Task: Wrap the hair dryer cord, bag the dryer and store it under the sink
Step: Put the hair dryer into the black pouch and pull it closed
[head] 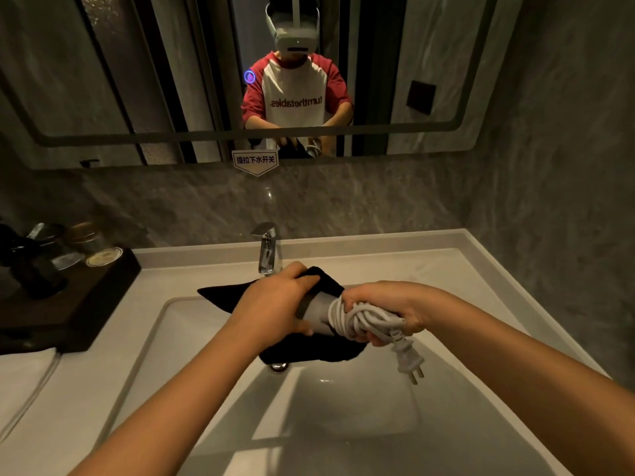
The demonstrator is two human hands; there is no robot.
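Above the white sink basin point(343, 407) I hold a grey hair dryer point(318, 312) whose front end sits inside a black cloth bag point(233, 295). My left hand point(275, 300) grips the bag's mouth around the dryer body. My right hand point(381, 305) is closed on the coiled grey cord point(360, 321) wrapped at the dryer's handle. The plug point(409, 362) dangles below my right hand over the basin. The dryer's nozzle end is hidden in the bag.
A chrome faucet point(266, 249) stands just behind the bag. A dark wooden tray point(86, 304) with jars and bottles sits on the counter at left, a white towel point(24, 379) in front of it. A mirror point(137, 80) covers the wall above.
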